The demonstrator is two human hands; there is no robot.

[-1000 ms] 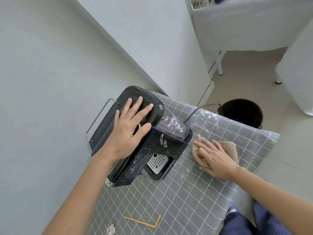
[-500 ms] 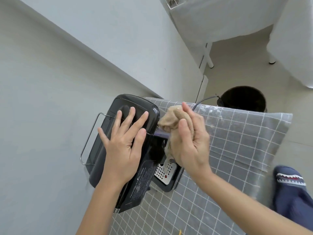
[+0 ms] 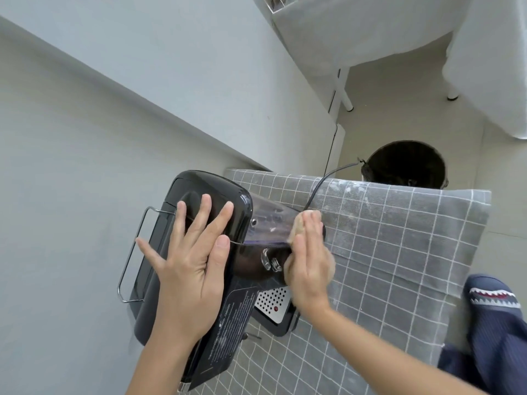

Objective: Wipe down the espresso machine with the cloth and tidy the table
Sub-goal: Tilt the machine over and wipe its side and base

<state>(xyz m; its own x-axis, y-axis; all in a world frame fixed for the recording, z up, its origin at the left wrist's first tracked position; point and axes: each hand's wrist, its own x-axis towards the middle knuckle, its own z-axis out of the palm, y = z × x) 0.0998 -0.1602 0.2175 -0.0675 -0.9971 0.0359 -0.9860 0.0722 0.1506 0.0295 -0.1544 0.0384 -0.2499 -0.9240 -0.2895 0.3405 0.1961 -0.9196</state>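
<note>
Two hands are on the black espresso machine (image 3: 199,252), which sits at the wall-side edge of the table (image 3: 399,280), its wire rail (image 3: 134,252) jutting past the cloth-covered top toward the grey wall (image 3: 85,124). Her or his left hand (image 3: 191,269) lies flat on the machine's top, fingers straight and spread, holding nothing. On the machine's other side, the right hand (image 3: 309,260) presses a beige cloth (image 3: 296,226) against the clear water tank (image 3: 268,223), fingers straight and together over the cloth. Beyond the machine the grey checked tablecloth (image 3: 385,323) runs wide and bare, marked with pale smears near the far edge. A black power cord (image 3: 322,181) leaves the tank side of the machine and crosses that edge. Past it, on the floor, stands a dark bucket (image 3: 405,163). Farther off are white table legs (image 3: 342,89) and draped white cloth (image 3: 356,29). A shark-patterned slipper (image 3: 490,297) shows below the table's near right edge.
</note>
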